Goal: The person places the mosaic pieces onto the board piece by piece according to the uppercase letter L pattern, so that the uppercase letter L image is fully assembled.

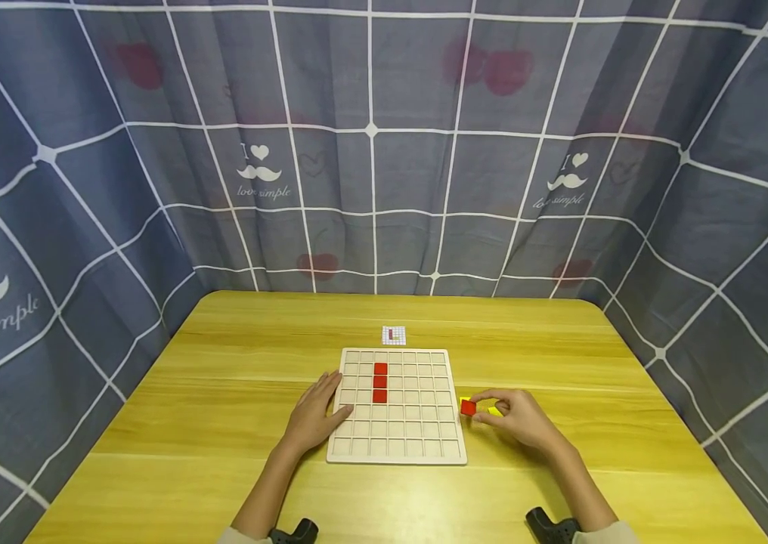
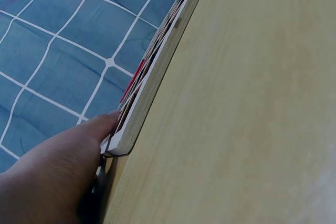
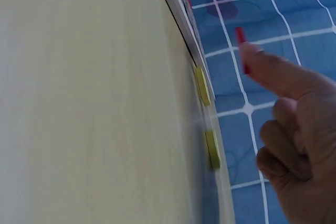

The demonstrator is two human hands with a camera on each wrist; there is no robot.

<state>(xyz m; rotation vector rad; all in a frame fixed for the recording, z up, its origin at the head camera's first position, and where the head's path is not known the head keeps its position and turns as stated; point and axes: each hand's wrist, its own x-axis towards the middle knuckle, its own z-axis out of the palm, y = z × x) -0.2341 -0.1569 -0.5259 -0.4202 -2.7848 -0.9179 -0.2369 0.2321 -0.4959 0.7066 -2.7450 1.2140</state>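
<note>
A pale gridded board (image 1: 418,449) lies on the table with three red squares (image 1: 380,381) in one column of its upper left part. The left hand (image 1: 314,417) rests on the board's left edge, thumb over the rim; the left wrist view shows the hand (image 2: 60,166) at the board's corner. Just right of the board, the right hand (image 1: 525,419) pinches a red square (image 1: 469,408) between thumb and index finger. In the right wrist view that hand (image 3: 299,124) holds the red piece (image 3: 240,35) above the table, other fingers curled. Two yellow pieces (image 3: 202,85) lie below it.
A small printed card (image 1: 394,335) with a grid pattern lies behind the board. The wooden table (image 1: 207,423) reaches back to a grey-blue curtain (image 1: 329,174) with white lines, which also hangs along both sides. Dark devices are strapped at both wrists.
</note>
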